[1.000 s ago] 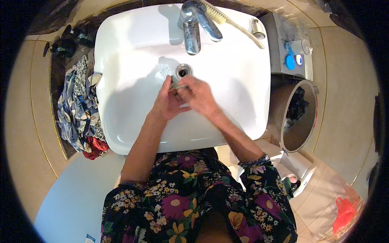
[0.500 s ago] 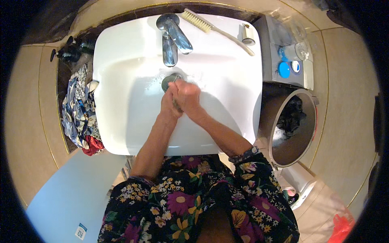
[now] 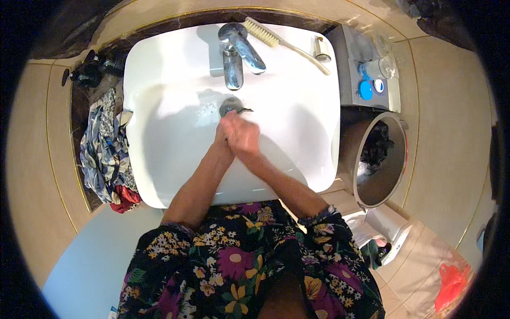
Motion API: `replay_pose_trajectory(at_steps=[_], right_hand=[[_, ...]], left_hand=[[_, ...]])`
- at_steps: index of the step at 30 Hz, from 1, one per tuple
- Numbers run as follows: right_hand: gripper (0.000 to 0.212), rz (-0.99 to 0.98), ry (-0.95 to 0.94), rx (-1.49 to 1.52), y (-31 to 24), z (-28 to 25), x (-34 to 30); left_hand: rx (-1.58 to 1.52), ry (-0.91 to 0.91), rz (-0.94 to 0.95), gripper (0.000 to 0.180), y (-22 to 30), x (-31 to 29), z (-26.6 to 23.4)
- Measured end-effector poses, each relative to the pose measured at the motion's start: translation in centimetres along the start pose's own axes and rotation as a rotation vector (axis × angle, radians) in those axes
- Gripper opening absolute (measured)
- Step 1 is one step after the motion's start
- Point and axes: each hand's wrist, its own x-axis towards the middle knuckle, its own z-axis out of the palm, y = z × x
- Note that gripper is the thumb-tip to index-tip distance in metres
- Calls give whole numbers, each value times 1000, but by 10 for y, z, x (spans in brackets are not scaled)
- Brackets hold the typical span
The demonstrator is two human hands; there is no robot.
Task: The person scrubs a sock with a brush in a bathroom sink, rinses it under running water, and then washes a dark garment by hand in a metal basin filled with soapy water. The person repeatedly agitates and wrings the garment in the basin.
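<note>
Over the drain of the white sink (image 3: 175, 175), my left hand (image 3: 224, 133) and my right hand (image 3: 244, 137) are clasped tightly together, fingers closed. Squeezed between them is a limp, dark grey-green piece (image 3: 244, 110) that looks like cloth. Only a thin dark end and a bit near the drain show; the palms hide the rest. Just beyond my hands stands the chrome faucet (image 3: 232, 72), its spout above the bowl. Wet splashes mark the basin around the drain.
A long-handled brush (image 3: 297, 47) lies on the sink's back rim. Crumpled patterned clothes (image 3: 106, 149) lie at the left. Right of the sink are a grey box (image 3: 353, 69) bearing jars and a blue lid (image 3: 365, 90), and a bin (image 3: 382, 175) with a black bag.
Both clasped hands have shifted slightly toward me within the picture. Less of the dark cloth-like piece shows, with a thin end now sticking out to the right. The view has shifted a little.
</note>
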Motion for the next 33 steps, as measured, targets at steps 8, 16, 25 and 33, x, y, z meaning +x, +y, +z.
replay_pose_trajectory(at_steps=[8,16,25,33], right_hand=[[28,503,2,217,34,-11,14],[22,588,-138,306,6,-34,-1],[26,171,-252,267,-47,-18,-6],[29,346,-63,-124,32,4,35]], left_hand=[[-180,780,-134,49,36,7,114],[-195,703,-39,53,22,9,92],[-208,224,-141,37,47,7,82],[492,437,158,16,5,13,73]])
